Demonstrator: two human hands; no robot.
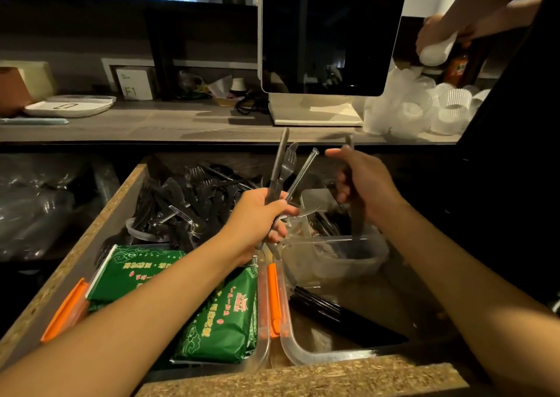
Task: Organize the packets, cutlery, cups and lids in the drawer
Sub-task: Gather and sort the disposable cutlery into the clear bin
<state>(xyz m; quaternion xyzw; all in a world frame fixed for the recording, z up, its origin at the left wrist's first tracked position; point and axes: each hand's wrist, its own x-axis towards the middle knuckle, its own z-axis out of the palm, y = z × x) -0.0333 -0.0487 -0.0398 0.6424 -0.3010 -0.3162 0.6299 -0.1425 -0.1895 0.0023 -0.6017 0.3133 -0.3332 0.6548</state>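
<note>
Left hand: the left hand [263, 215] clenches a bundle of grey cutlery [283, 166], a knife, a fork and a wrapped piece, ends fanned upward above the drawer [91, 230].
Right hand: the right hand [365, 181] grips a dark utensil [357, 215] upright, its lower end inside a clear tub [333, 257].
Loose cutlery: black forks and knives [188, 199] heaped at the drawer's back left.
Packets: green packets [218, 321] in a clear orange-clipped container [263, 330], front left.
Counter: clear cups [424, 112] beside a monitor [330, 33].

drawer [91, 224] crowded, loose cutlery [181, 202], tubs [333, 260]
</note>
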